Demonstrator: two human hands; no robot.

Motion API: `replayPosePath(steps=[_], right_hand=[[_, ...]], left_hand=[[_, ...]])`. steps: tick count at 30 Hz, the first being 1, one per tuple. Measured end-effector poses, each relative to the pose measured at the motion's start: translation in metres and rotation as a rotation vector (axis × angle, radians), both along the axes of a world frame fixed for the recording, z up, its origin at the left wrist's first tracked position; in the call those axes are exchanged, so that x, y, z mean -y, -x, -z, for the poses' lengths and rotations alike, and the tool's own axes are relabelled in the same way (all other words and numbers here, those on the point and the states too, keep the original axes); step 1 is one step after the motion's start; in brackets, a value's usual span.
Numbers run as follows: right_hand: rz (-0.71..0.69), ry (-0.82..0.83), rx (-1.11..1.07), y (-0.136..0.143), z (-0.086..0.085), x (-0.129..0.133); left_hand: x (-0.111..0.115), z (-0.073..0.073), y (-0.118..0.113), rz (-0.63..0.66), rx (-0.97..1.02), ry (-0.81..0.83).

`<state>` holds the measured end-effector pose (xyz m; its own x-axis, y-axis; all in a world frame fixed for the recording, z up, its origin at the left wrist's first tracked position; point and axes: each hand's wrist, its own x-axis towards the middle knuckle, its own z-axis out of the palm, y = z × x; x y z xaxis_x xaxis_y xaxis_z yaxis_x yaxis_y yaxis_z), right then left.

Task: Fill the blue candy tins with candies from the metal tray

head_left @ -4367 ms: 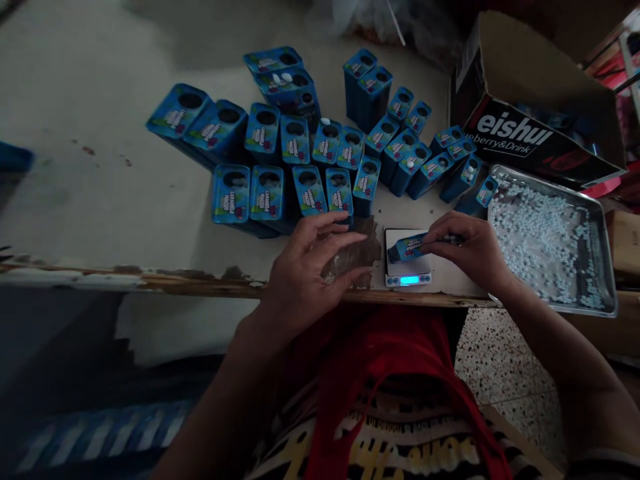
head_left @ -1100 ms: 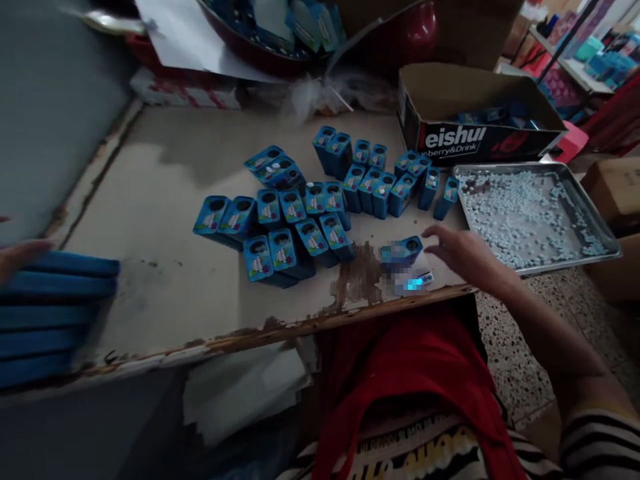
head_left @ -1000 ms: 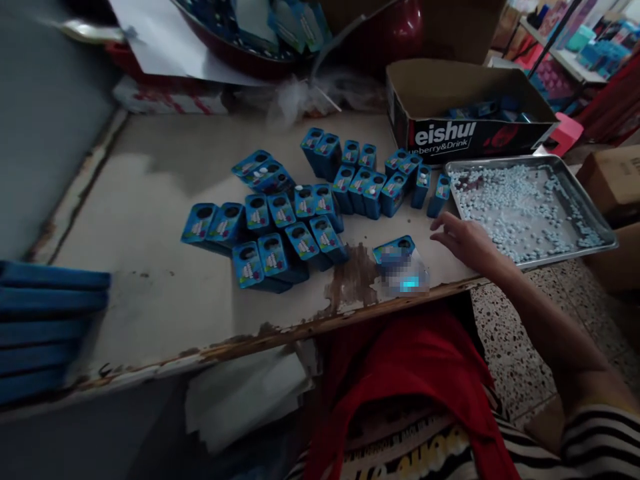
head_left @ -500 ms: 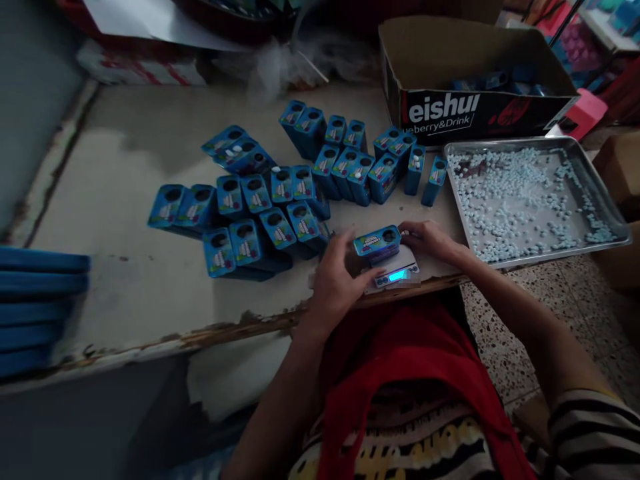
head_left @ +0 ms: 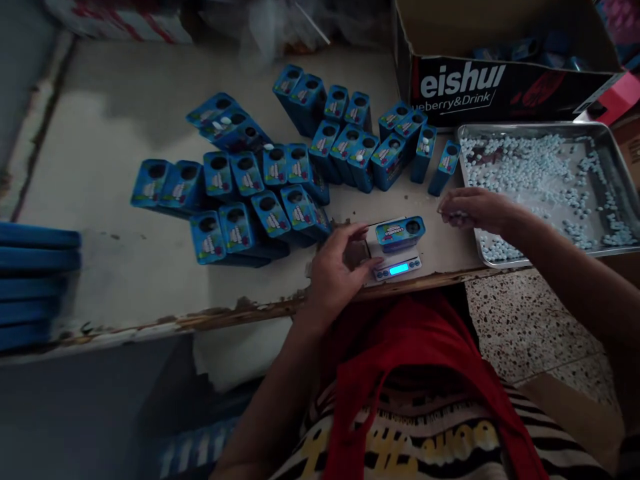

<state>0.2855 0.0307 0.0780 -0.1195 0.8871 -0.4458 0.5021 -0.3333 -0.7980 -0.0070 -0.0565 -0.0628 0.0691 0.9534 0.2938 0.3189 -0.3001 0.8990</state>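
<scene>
A small digital scale (head_left: 399, 269) with a lit blue display sits at the front edge of the table. On it stands a blue candy tin (head_left: 393, 235) with a dark round hole in its top. My left hand (head_left: 340, 263) is at the scale's left side, fingers and thumb apart, the thumb at its front corner. My right hand (head_left: 477, 210) is closed around some small pale candies (head_left: 457, 215), between the scale and a metal tray (head_left: 483, 253). Many more pale candies (head_left: 530, 167) are spread in that tray.
Several blue tins (head_left: 245, 230) stand in groups on the table (head_left: 135, 267), a few with candies on top. A black cardboard box (head_left: 500, 87) holding blue items is behind the tray. Flat blue pieces (head_left: 40, 287) are stacked at left. The table's front edge (head_left: 240, 310) is chipped.
My right hand has moved right, from beside the tin to near the tray, and now shows candies in its fingers. My left hand stays by the scale. The view has shifted slightly.
</scene>
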Motion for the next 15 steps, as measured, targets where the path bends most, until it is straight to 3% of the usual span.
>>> replayPosePath(steps=[2,6,10,15], right_hand=[[-0.143,-0.032,0.14,0.019,-0.02,0.0],[-0.455,-0.286,0.455,0.066,-0.05,0.004],[-0.647,-0.357,0.758,0.097,-0.053,0.017],[-0.798,-0.413,1.013,0.109,-0.056,0.033]], left_hand=[[0.012,0.004,0.021,-0.047,-0.05,0.019],[0.032,0.006,0.058,-0.224,-0.075,-0.012],[0.038,0.008,0.076,-0.283,-0.051,-0.054],[0.035,0.013,0.078,-0.261,-0.214,-0.181]])
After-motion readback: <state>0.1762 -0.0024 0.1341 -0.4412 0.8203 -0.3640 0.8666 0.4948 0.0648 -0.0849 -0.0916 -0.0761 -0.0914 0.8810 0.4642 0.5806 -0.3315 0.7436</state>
